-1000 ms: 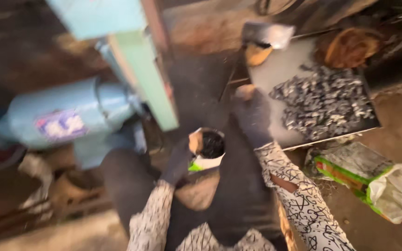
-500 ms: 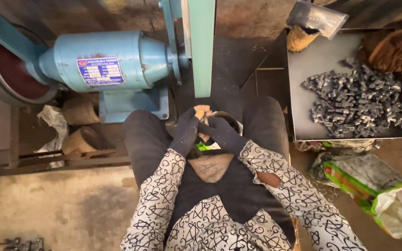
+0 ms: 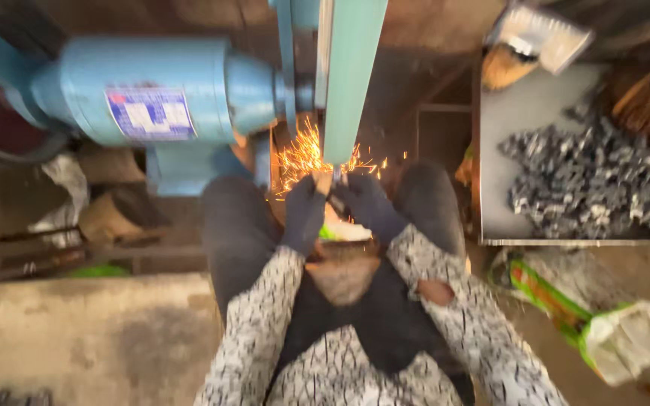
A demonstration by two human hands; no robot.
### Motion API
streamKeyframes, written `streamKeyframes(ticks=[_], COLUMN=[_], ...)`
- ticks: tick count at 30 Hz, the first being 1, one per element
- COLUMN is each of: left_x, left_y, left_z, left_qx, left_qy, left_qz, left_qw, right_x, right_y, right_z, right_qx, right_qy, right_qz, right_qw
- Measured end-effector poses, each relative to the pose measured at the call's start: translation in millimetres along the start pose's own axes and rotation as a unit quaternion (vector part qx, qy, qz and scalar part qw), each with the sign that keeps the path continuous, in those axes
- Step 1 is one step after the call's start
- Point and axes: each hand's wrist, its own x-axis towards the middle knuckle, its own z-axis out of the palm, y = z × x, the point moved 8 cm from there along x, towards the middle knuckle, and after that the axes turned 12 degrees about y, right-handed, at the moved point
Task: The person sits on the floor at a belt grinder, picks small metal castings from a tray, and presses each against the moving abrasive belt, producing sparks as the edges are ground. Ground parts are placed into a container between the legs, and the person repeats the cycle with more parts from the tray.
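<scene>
Metal piece (image 3: 338, 178), small and blurred, sits pinched between both gloved hands, left hand (image 3: 304, 210) and right hand (image 3: 370, 204), each grip closed on it, pressed against the green belt (image 3: 351, 83) amid sparks (image 3: 302, 154); tray of parts (image 3: 581, 180) lies right.

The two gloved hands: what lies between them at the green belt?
In the head view, a small workpiece sits between the left hand and right hand, pressed against the belt, throwing sparks.

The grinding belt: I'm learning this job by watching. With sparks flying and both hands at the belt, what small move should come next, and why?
Probably ease the small workpiece slightly off the green belt to check it. Left hand and right hand, both gloved, pinch it there, and sparks spray leftward, so metal is coming off.
</scene>
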Motion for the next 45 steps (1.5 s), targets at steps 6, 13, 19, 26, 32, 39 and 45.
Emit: streamKeyframes(ticks=[6,13,19,26,32,39,45], left_x=[-0.7,-3.9,-5.2,-11.3,-18.2,-19.1,-1.4], left_y=[2.5,10.2,11.2,16.2,15.2,-7.8,2.5], left_z=[5.6,8.0,11.2,10.1,17.8,23.2,13.6], left_qx=[-0.069,0.035,0.14,0.154,-0.087,-0.241,-0.116], left_qy=[-0.02,-0.027,0.046,0.03,-0.077,-0.061,-0.027], left_qz=[0.03,0.026,0.133,0.207,0.075,-0.132,-0.041], left_qw=[0.997,0.999,0.98,0.966,0.99,0.96,0.992], right_x=[-1.3,-7.6,1.3,3.4,-29.5,-35.1,-0.4], right_y=[4.8,-7.9,-6.6,-10.1,-44.7,-22.8,-22.5], right_z=[-3.3,-22.1,-23.1,-34.8,-49.9,-15.9,-33.0], right_qx=[0.018,0.089,0.127,-0.057,0.009,0.261,-0.019], right_qy=[0.004,0.021,0.023,0.085,0.11,0.013,0.104], right_qz=[-0.014,0.003,-0.01,-0.079,-0.184,0.048,-0.079], right_qw=[1.0,0.996,0.992,0.992,0.977,0.964,0.991])
